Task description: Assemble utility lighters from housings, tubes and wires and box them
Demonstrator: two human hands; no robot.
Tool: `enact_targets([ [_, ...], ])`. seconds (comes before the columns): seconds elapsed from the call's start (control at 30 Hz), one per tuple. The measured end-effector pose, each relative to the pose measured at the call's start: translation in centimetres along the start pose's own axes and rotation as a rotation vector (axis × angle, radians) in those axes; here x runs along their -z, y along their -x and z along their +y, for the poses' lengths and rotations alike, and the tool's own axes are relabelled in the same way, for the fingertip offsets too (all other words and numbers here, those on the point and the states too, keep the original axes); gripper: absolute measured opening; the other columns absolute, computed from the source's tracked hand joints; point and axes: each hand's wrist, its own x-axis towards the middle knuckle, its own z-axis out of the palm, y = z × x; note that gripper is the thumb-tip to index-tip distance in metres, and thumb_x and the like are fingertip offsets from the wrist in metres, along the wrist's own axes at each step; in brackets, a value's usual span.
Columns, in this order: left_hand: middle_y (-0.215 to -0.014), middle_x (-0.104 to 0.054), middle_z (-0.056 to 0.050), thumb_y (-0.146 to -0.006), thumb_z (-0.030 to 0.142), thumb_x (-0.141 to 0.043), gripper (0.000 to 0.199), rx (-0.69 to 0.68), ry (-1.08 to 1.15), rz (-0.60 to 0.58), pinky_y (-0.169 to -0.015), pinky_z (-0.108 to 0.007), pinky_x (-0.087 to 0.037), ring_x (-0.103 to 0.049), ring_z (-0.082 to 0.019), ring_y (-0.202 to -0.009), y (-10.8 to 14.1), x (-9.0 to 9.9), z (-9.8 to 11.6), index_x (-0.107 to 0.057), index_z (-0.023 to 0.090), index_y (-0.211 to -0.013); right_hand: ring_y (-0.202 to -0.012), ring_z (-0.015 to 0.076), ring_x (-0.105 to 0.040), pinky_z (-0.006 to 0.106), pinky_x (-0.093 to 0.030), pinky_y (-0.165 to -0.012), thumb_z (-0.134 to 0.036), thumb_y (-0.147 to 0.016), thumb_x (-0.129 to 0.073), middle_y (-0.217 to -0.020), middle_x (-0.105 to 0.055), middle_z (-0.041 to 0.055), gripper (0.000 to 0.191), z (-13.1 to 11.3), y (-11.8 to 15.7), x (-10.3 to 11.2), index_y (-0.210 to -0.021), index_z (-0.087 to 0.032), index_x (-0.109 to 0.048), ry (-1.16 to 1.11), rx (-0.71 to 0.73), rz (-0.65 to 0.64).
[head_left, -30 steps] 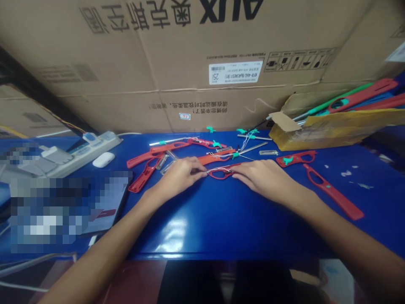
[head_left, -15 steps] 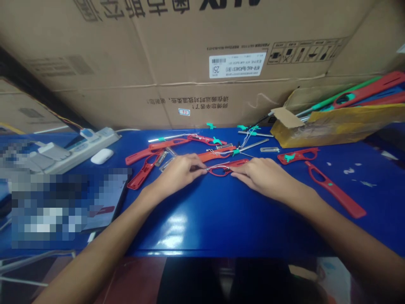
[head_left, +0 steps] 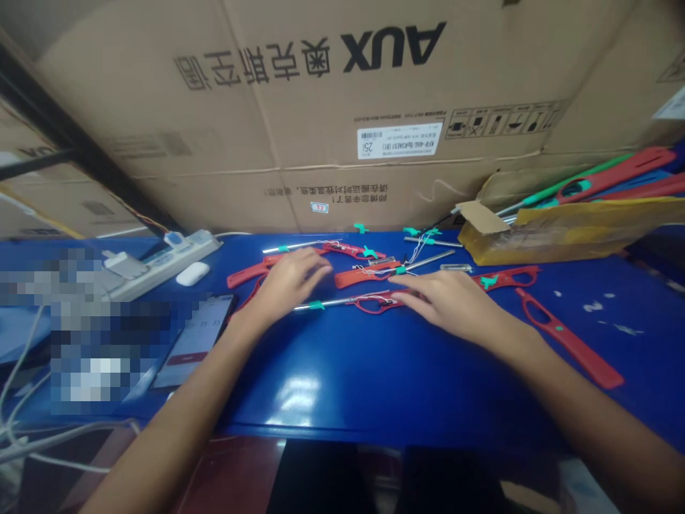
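My left hand [head_left: 292,282] is over the parts at the left, its loosely bent fingers apart and nothing visible in them; it hides whatever lies beneath. My right hand [head_left: 447,296] holds the right end of a red lighter handle half [head_left: 364,308], thumb on it and index finger stretched out above. White wires run in this half, and a metal tube [head_left: 305,307] with a green trigger [head_left: 317,305] lies in line at its left. Just behind it is an orange-red lighter half [head_left: 353,277] with wires, a green piece [head_left: 399,270] and another metal tube [head_left: 431,260].
Red lighter parts [head_left: 243,275] lie at the left, another handle [head_left: 575,343] at the right. A taped carton [head_left: 556,232] of lighters stands back right. A power strip [head_left: 171,260], white earbud case [head_left: 193,274] and phone [head_left: 193,339] are left. A large cardboard box [head_left: 315,150] closes off the back.
My left hand has let go of the handle half's left end and moved left over the other parts. A tube with a green trigger now shows there. The view has tilted up slightly.
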Motion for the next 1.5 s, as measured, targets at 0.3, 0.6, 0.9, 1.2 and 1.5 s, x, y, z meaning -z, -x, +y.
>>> enact_targets([
  [0.3, -0.107, -0.063, -0.010, -0.101, 0.035, -0.047, 0.026, 0.148, -0.246, -0.019, -0.088, -0.040, -0.050, -0.060, -0.027, -0.099, 1.1, 1.2, -4.7, -0.068, 0.021, -0.108, -0.094, 0.0291, -0.074, 0.039, -0.054, -0.078, -0.039, -0.100, -0.052, -0.103, -0.080, 0.0077, 0.031, 4.5, -0.3, 0.3, -0.114, -0.023, -0.075, -0.079, -0.034, -0.048],
  [0.6, -0.138, -0.061, -0.015, -0.105, 0.032, -0.045, 0.034, -0.006, -0.242, -0.011, -0.106, -0.043, -0.044, -0.055, -0.028, -0.127, 0.1, -1.9, -1.9, -0.057, 0.015, -0.131, -0.118, 0.0292, -0.063, 0.047, -0.050, -0.101, -0.033, -0.103, -0.046, -0.123, -0.071, 0.0133, 0.034, 6.2, -1.2, -1.5, -0.120, -0.017, -0.070, -0.118, 0.011, 0.100],
  [0.9, -0.129, -0.065, -0.013, -0.104, 0.024, -0.046, 0.031, -0.180, -0.277, -0.072, -0.094, -0.041, -0.043, -0.057, -0.029, -0.116, -7.8, -4.2, -0.1, -0.064, 0.018, -0.128, -0.112, 0.0267, -0.064, 0.045, -0.053, -0.098, -0.035, -0.104, -0.048, -0.116, -0.071, 0.0116, 0.032, 4.9, -1.4, -2.3, -0.118, -0.019, -0.071, -0.148, 0.107, 0.081],
  [1.2, -0.104, -0.073, -0.014, -0.104, 0.021, -0.046, 0.026, -0.224, -0.166, 0.004, -0.099, -0.045, -0.045, -0.066, -0.026, -0.100, -9.3, -4.3, 0.4, -0.069, 0.012, -0.112, -0.112, 0.0262, -0.065, 0.043, -0.053, -0.097, -0.035, -0.104, -0.047, -0.114, -0.072, 0.0108, 0.032, 5.4, -1.3, -1.9, -0.116, -0.019, -0.072, -0.200, 0.100, 0.170],
  [1.5, -0.100, -0.069, -0.005, -0.104, 0.027, -0.054, 0.022, -0.255, 0.368, 0.071, -0.082, -0.032, -0.052, -0.064, -0.017, -0.090, -2.8, -1.7, 3.8, -0.071, 0.023, -0.117, -0.093, 0.0210, -0.068, 0.032, -0.049, -0.078, -0.044, -0.095, -0.065, -0.105, -0.072, 0.0058, 0.027, 3.4, -0.6, -1.0, -0.107, -0.021, -0.072, -0.315, 0.183, -0.005],
])
